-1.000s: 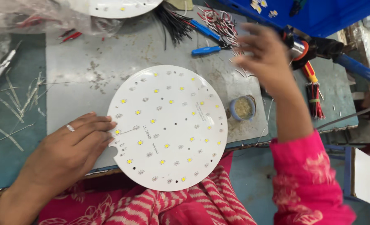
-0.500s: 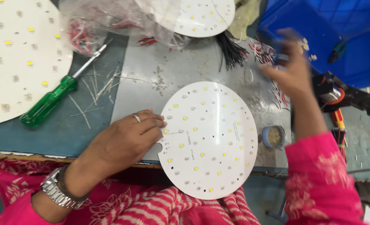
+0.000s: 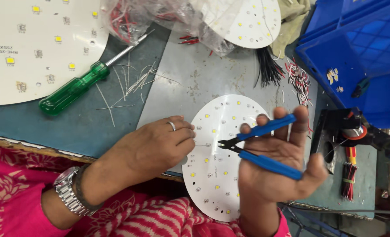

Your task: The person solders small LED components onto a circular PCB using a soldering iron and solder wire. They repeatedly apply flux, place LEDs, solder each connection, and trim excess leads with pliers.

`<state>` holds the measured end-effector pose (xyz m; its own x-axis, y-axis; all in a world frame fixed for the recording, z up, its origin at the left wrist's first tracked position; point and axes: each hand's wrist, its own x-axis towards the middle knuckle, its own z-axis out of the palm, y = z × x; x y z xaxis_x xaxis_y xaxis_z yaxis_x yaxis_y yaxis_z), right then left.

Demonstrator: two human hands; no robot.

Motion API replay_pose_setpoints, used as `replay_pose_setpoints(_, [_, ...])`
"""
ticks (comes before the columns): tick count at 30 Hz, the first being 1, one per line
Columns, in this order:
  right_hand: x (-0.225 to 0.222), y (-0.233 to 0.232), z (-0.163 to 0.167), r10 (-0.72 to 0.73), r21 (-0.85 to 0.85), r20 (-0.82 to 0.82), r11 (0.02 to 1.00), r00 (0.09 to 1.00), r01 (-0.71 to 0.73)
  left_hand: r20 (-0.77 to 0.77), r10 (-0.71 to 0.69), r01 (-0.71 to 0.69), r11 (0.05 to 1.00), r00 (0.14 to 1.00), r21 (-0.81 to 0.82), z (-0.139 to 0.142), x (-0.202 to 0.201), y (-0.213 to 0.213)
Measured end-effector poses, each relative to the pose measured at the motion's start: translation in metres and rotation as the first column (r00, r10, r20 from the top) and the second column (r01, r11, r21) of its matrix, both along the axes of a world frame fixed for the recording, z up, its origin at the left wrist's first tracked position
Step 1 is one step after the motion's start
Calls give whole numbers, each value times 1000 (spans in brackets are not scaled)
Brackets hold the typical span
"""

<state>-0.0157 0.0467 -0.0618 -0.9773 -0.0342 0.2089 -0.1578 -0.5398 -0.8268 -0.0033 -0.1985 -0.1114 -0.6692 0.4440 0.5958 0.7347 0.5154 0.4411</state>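
Observation:
A round white circuit board [image 3: 214, 145] dotted with small yellow chips lies on a grey metal sheet [image 3: 195, 83] at the table's near edge. My left hand [image 3: 157, 147], with a ring and a wristwatch, presses on the board's left rim with its fingers curled. My right hand [image 3: 276, 162] is over the board's right half and holds blue-handled cutters [image 3: 260, 147]. The cutter jaws point left over the board's middle.
A green-handled screwdriver [image 3: 74, 90] lies on the blue-grey table among wire clippings. A large white board [image 3: 32, 44] sits far left, another round one [image 3: 254, 22] at the back under clear plastic. Wire bundles [image 3: 298, 77], a blue crate [image 3: 361, 48] and a soldering-iron stand [image 3: 344, 131] are at the right.
My right hand came back from the far right with the blue-handled cutters and now holds them over the board. My left hand stayed on the board's left rim.

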Motion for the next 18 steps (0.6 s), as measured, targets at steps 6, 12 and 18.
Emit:
replay_pose_setpoints(6, [4,-15,-13,89,85,-108,993,990,-80,11,-3,3,1000,1000,30,1,0,0])
replay_pose_setpoints(12, [11,-12,-24,116,62,-76,992,990,-111,3,9,-9,999,1000,41,2,1,-1])
replay_pose_setpoints(18, [9,-15,-20,41,71,-32,997,999,-38,16,-4,3,999,1000,51,2,0,0])
